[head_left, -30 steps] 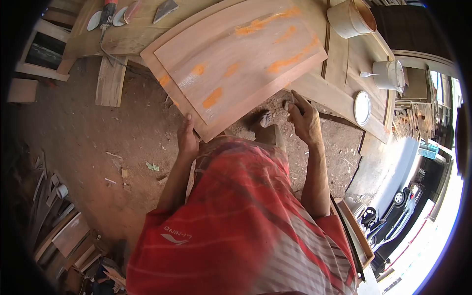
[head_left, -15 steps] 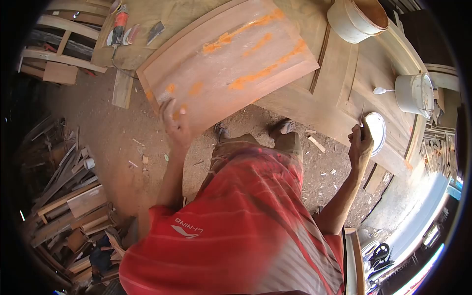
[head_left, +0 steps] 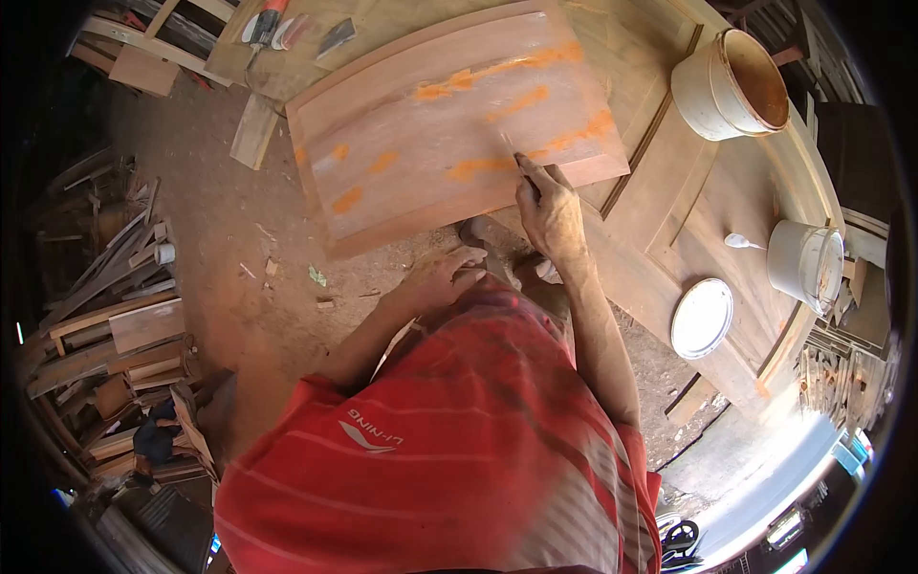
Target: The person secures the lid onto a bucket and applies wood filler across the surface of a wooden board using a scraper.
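My right hand (head_left: 552, 212) grips a thin putty knife (head_left: 509, 143), its blade blurred, over the lower right part of a curved wooden panel (head_left: 402, 124). Streaks and dabs of orange filler mark the panel's face. My left hand (head_left: 442, 280) is close to my shirt, below the panel's near edge and apart from it; its fingers are loosely bent with a gap between them, and nothing shows in them. To the right, a round white lid (head_left: 702, 319) lies on a larger wooden door-like piece (head_left: 622, 225).
A stained white bucket (head_left: 703, 96) and a smaller white tub (head_left: 798, 258) stand at the right, with a small white bottle (head_left: 736, 240) beside the tub. A red power tool (head_left: 268, 21) and a flat scraper-like piece (head_left: 337, 38) lie upper left. Scrap wood (head_left: 124, 335) is piled at left.
My right hand has moved left from the white lid to the panel with the putty knife. My left hand has left the panel's left corner and come toward my body.
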The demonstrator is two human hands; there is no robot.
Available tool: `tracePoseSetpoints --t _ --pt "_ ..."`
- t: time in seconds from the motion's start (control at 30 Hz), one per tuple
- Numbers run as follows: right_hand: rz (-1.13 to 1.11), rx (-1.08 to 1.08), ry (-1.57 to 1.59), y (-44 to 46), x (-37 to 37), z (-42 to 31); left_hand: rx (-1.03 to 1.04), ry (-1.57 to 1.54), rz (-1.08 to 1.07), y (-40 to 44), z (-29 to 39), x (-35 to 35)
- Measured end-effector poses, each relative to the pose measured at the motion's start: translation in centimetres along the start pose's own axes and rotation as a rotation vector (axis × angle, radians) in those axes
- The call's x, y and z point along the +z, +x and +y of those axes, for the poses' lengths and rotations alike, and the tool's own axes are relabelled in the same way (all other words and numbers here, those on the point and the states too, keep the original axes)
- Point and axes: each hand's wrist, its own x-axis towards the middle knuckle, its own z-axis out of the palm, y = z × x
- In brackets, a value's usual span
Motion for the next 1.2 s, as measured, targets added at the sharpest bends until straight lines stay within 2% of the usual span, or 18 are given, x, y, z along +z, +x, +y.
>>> tracePoseSetpoints --t 0.07,0.17,0.27,0.37,0.47,0.53,0.6,0.67,0.77,0.8,0.87,0.93,0.97,1.07,1.2 --pt "-0.008 -0.012 -0.074 1.7 2.0 -0.7 -0.004 -0.067 -0.048 -0.1 -1.6 0.1" --pt "-0.006 -0.112 -0.41 2.9 4.7 -0.6 -0.038 -0.138 -0.109 -0.2 -2.8 -1.1" --pt "-0.143 -0.009 -0.632 1.7 5.9 -2.1 -0.013 -0.229 -0.132 -0.2 -4.0 -3.0" --pt "-0.211 0.036 -0.558 3.4 4.6 -4.4 -0.078 -0.419 -0.245 0.2 -4.7 -5.1" --pt "-0.211 0.039 -0.613 3.6 5.9 -2.8 -0.047 -0.486 -0.286 0.9 -5.2 -6.0" --pt "-0.223 0.092 -0.617 3.3 4.3 -5.0 -0.045 -0.491 -0.294 1.3 -5.2 -6.7" --pt "-0.341 0.22 -0.498 2.5 1.9 -7.0 -0.025 -0.483 -0.337 1.8 -5.2 -7.2" --pt "-0.256 0.226 -0.46 1.2 -0.7 -6.7 -0.009 -0.494 -0.405 2.3 -5.2 -7.5" --pt "0.1 0.383 -0.322 -1.2 -5.6 -4.3 0.091 -0.518 -0.415 3.0 -5.4 -6.3" --pt "0.164 0.458 -0.352 -2.1 -7.8 -4.0 0.15 -0.503 -0.464 3.6 -5.1 -6.1" --pt "0.35 0.47 -0.432 -5.6 -11.8 -0.5 0.108 -0.555 -0.427 3.8 -4.3 -5.4" --pt "0.466 0.525 -0.546 -8.5 -17.1 0.7 0.172 -0.509 -0.482 4.7 -2.5 -4.6" --pt "0.498 0.539 -0.622 -9.6 -19.4 1.6 0.167 -0.477 -0.464 5.2 -1.4 -4.2" --pt "0.794 0.604 -0.576 -13.2 -27.0 5.3 0.163 -0.494 -0.518 7.5 2.9 -1.9" --pt "0.928 0.533 -0.662 -15.3 -38.2 10.1 0.24 -0.357 -0.511 11.3 12.1 2.9"
